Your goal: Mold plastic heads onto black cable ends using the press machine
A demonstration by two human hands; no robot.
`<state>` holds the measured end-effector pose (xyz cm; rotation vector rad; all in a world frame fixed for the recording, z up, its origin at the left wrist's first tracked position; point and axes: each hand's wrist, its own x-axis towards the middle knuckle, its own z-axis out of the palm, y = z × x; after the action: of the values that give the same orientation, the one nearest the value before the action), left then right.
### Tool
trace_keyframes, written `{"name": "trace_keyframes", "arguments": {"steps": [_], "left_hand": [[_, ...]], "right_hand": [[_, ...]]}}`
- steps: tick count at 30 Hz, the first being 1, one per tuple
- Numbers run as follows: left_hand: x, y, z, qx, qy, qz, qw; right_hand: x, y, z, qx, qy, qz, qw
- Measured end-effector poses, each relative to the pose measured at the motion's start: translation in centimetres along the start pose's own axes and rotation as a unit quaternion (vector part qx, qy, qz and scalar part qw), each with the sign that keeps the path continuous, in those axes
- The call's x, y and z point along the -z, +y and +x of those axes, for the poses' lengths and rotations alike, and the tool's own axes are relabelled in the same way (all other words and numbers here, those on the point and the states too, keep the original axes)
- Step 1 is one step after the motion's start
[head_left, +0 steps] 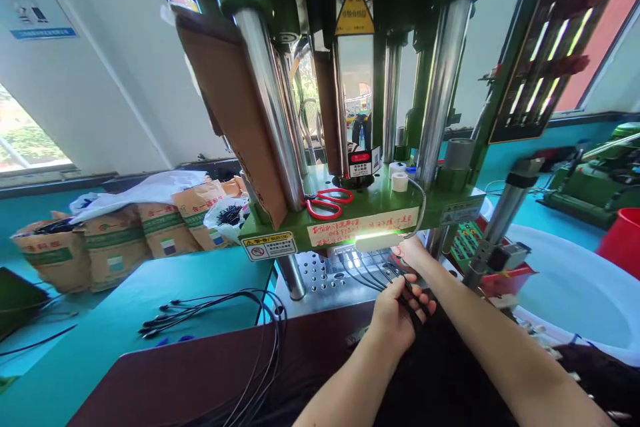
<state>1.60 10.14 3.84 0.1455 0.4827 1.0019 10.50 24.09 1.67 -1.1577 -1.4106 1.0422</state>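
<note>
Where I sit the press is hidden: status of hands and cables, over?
Left hand shut on black cables. Right hand by cables under green platen, grip unclear. Scissors on platen, apart.

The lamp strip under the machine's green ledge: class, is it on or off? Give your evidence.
On. The lamp strip glows bright white-green and lights the perforated metal plate beneath it.

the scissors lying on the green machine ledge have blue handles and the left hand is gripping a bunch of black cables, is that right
No: the scissors on the green ledge have red handles, not blue; the head view shows it. The left hand does grip the black cables, as you say.
</note>
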Motion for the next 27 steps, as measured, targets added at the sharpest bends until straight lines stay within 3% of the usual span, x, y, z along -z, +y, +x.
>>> {"name": "trace_keyframes", "arguments": {"steps": [7, 13, 17, 21, 23, 25, 27], "left_hand": [[-0.8, -2.0, -4.1, 0.03, 0.021, -0.107, 0.994], [0.8, -3.2, -9.6, 0.039, -0.051, -0.105, 0.992], [1.8, -3.7, -12.1, 0.04, -0.081, -0.067, 0.994], [2.9, -6.5, -13.3, 0.084, -0.111, 0.046, 0.989], [3.5, -7.4, -14.1, 0.072, -0.129, 0.097, 0.984], [3.6, -6.3, -15.5, 0.046, -0.144, 0.1, 0.984], [3.2, -2.1, -17.5, 0.026, -0.158, 0.073, 0.984]], "right_hand": [[0.5, -1.0, -3.5, -0.032, 0.099, 0.089, 0.991], [0.7, -2.4, -5.3, -0.034, 0.129, 0.124, 0.983], [0.3, -3.1, -6.8, -0.044, 0.124, 0.118, 0.984], [-1.2, -3.2, -7.7, -0.055, 0.129, 0.095, 0.985], [-1.5, -2.9, -7.8, -0.056, 0.133, 0.079, 0.986], [-0.9, -2.5, -7.6, -0.058, 0.131, 0.054, 0.988], [0.4, -1.8, -7.4, -0.067, 0.12, 0.019, 0.99]]}}
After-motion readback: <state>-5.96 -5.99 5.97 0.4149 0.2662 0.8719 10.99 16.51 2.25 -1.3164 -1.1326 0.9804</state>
